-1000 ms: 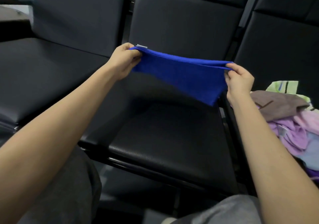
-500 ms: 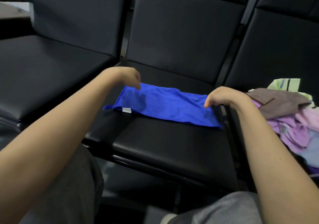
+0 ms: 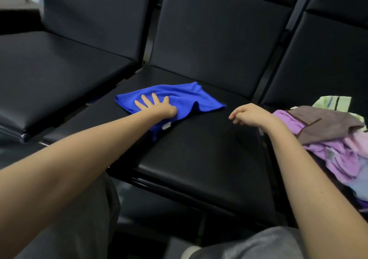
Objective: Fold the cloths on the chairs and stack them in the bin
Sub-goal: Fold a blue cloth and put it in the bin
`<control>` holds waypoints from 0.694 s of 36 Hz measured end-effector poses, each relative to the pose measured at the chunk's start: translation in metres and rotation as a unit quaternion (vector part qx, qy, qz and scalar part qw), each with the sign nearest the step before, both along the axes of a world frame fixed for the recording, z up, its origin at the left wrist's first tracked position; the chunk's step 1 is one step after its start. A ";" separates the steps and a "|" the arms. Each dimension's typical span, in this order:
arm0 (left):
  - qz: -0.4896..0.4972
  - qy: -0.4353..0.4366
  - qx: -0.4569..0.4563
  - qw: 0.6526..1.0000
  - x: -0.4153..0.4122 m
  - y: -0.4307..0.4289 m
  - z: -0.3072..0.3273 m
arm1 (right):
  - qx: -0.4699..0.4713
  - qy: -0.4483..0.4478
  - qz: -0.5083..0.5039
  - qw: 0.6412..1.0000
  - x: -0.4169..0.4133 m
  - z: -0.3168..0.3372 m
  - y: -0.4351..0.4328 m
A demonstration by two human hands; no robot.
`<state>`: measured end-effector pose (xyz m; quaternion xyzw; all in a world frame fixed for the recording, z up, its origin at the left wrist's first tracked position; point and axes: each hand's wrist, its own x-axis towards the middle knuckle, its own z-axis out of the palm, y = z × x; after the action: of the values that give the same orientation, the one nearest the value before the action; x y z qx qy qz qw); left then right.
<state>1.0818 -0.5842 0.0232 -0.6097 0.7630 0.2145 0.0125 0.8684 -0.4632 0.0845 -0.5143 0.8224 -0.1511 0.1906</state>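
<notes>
A blue cloth (image 3: 191,97) lies folded and a little rumpled on the middle black chair seat (image 3: 199,155). My left hand (image 3: 157,105) presses flat on its left part, fingers spread. A white tag shows by my left wrist. My right hand (image 3: 247,114) hovers just right of the cloth, fingers loosely curled, holding nothing. A pile of unfolded cloths (image 3: 328,135), brown, purple, pink and green, sits on the chair to the right. No bin is in view.
Three black padded chairs stand in a row with upright backrests (image 3: 219,29). The left seat (image 3: 49,63) holds nothing. My grey-trousered knees show at the bottom edge.
The cloth went from held stretched in the air to lying on the seat. My right hand let go and drew right; my left hand flattened onto the cloth.
</notes>
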 end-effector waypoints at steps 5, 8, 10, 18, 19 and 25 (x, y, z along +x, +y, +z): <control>0.007 0.301 0.252 0.920 -0.024 0.033 0.032 | -0.013 -0.001 0.086 0.996 0.008 -0.007 -0.005; -0.018 0.308 0.250 0.918 -0.025 0.040 0.047 | 0.020 -0.021 0.125 0.992 0.011 -0.016 -0.010; -0.055 0.288 0.163 0.942 -0.012 0.034 0.046 | 0.037 0.004 0.143 0.989 0.012 -0.025 -0.012; -0.209 0.090 -0.089 0.970 0.032 0.002 0.010 | 0.020 0.133 0.122 0.983 -0.021 -0.047 -0.005; -0.210 0.110 -0.089 0.967 0.030 0.003 0.007 | 0.011 0.125 0.105 0.986 -0.028 -0.052 -0.003; -0.347 0.126 -0.134 0.920 0.011 0.034 0.002 | -0.047 -0.117 0.008 0.992 -0.027 -0.047 0.007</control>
<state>1.0924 -0.5505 0.0256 -0.2708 0.9434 0.1676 -0.0925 0.8418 -0.4557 0.0376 -0.5081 0.7820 -0.2477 0.2625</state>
